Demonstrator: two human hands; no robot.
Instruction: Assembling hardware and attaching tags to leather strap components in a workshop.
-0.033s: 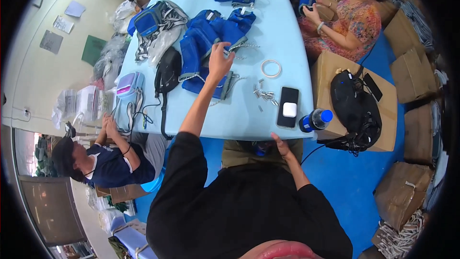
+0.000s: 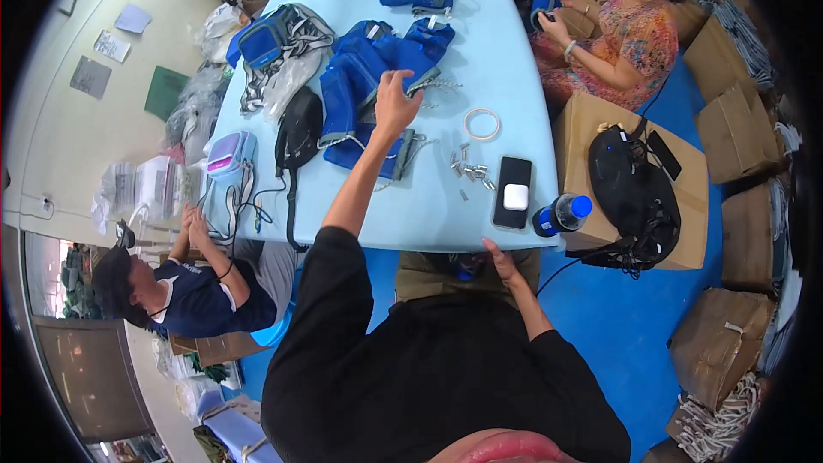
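My left hand [image 2: 397,106] is raised over a pile of blue fabric pouches [image 2: 356,64] with grey edging and drawcords. Its fingers are bent and apart, with nothing visible between them. Another blue pouch [image 2: 364,159] lies under and beside that wrist, its pale cord [image 2: 417,147] trailing to the right. My right hand [image 2: 504,264] is low at the table's near edge, empty as far as it shows; a finger is stretched out and the others are partly hidden. Small metal cylinders [image 2: 471,171] and a roll of tape [image 2: 482,123] lie between the pouches and a phone [image 2: 513,193] with a white case on it.
A blue-capped bottle [image 2: 561,215] stands at the table's right corner. Beside it, a carton [image 2: 591,120] bears a black bag [image 2: 634,184]. A black pouch [image 2: 300,129] and a lilac bag [image 2: 231,155] lie left. One person [image 2: 214,287] sits left; another [image 2: 613,43] holds a blue pouch at right.
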